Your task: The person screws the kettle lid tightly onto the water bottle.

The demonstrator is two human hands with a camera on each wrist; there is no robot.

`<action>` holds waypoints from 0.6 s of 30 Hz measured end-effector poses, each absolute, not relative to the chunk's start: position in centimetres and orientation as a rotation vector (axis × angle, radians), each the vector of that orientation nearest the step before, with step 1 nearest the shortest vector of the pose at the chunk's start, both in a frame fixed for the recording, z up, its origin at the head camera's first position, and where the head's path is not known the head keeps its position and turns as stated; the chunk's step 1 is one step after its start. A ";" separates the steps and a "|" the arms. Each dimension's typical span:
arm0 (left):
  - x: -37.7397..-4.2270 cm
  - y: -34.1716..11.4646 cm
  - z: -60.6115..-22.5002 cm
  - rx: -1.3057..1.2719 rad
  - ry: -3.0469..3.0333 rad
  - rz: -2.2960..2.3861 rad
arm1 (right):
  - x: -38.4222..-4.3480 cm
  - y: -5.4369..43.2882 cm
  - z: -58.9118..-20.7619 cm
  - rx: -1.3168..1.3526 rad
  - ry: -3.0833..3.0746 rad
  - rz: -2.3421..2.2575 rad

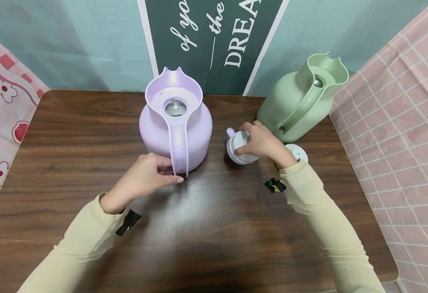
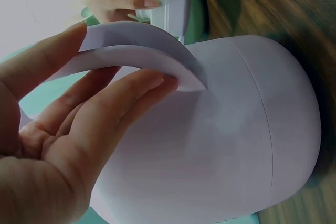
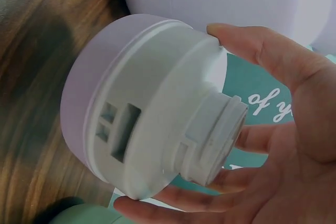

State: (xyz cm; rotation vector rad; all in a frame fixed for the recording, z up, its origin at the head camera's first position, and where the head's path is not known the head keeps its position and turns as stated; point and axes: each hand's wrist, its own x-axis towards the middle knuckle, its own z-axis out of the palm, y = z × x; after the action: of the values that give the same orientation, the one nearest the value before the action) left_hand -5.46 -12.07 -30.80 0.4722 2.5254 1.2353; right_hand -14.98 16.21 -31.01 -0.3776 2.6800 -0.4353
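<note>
A lilac vacuum jug (image 1: 199, 134) stands on the table with its mouth uncovered. Round its handle (image 1: 178, 150) are the thumb and fingers of my left hand (image 1: 144, 175), low down near the body. In the left wrist view, fingertips (image 2: 152, 80) touch the handle's inner side. My right hand (image 1: 259, 140) grips the jug's stopper lid (image 1: 238, 144) to the right of the jug. In the right wrist view that lid (image 3: 152, 93) shows a lilac cap, a white body and a threaded neck. Its neck points up from the table, toward the palm.
A green vacuum jug (image 1: 287, 97), also uncovered, stands at the back right. A white round lid (image 1: 297, 153) lies by its base, partly behind the right wrist. Pink tiled cloth (image 1: 408, 101) borders the table's right side, with a lettered cloth (image 1: 214, 40) behind.
</note>
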 end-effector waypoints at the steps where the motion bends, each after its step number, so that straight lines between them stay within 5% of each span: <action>1: -5.5 -12.1 -30.8 0.474 2.524 1.236 | -15.0 16.1 -30.9 -0.379 2.681 -0.434; 18: -5.2 -12.4 -31.1 0.523 2.600 1.208 | -14.8 16.1 -30.0 -0.344 2.700 -0.444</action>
State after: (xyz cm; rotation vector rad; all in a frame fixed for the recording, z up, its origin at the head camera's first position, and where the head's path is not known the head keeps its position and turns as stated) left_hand -5.25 -12.36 -31.06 0.5227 2.6000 1.2083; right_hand -14.79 16.11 -29.95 -0.3443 2.6997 -0.4438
